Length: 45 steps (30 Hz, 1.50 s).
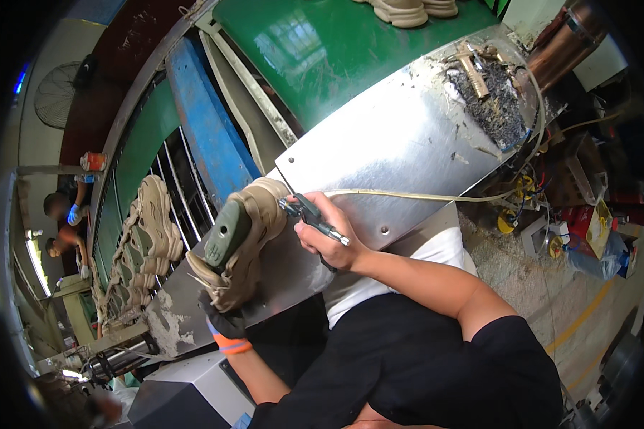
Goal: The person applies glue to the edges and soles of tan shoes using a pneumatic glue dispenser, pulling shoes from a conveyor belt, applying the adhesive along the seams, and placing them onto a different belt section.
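A chunky tan shoe (263, 204) with a dark green last (227, 237) in it is tilted at the near edge of the metal worktop. My left hand (225, 323), in a dark glove with an orange cuff, holds its lower end; the shoe hides most of the fingers. In my bare right hand (330, 232) is a dark green air gun (309, 209) with metal fittings, fingers wrapped round it. Its thin nozzle reaches over the shoe's upper end. A pale hose (415, 194) runs to the right from beside the hand.
Several tan shoes (154, 222) line the conveyor at the left, and others (401, 11) stand on the green belt (322, 64). A metal fitting (474, 77) lies on dark residue on the metal worktop (379, 136). People (71, 214) are in the left background.
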Tool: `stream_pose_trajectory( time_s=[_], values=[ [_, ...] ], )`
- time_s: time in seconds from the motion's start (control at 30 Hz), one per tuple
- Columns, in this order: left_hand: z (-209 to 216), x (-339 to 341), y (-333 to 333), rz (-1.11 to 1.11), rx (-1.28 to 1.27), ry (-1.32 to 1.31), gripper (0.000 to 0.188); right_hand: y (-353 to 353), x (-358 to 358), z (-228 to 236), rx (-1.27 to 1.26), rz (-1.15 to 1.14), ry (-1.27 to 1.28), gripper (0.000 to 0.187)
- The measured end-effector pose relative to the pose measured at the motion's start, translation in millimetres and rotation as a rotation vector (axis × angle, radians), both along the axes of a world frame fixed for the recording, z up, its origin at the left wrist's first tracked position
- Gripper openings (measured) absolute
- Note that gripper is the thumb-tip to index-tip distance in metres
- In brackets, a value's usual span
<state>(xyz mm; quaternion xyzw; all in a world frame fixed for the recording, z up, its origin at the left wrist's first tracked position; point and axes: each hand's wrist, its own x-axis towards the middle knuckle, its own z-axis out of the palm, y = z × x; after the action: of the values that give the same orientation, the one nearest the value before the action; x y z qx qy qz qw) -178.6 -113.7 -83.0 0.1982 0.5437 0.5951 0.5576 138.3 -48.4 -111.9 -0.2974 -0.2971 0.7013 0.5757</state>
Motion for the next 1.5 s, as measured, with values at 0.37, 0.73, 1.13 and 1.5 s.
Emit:
stream_pose_trajectory(
  time_s=[0.37,0.73,1.13,1.5],
  values=[
    [27.9,92.2,-75.5,-0.389,-0.431,0.028,0.076,-11.5,-8.7,-1.2,0.064,-0.009,-0.110,0.042],
    [21.2,146.1,-42.7,-0.409,-0.365,-0.251,0.080,-30.2,19.9,15.1,-0.091,0.252,0.020,0.037],
    [14.8,187.9,-18.0,-0.659,-0.385,-0.487,0.088,-66.5,83.9,39.6,-0.206,0.287,-0.084,0.034],
    [20.4,235.9,18.0,-0.763,-0.314,-0.554,0.090,-60.6,93.7,59.8,-0.159,0.110,-0.403,0.038]
  ],
)
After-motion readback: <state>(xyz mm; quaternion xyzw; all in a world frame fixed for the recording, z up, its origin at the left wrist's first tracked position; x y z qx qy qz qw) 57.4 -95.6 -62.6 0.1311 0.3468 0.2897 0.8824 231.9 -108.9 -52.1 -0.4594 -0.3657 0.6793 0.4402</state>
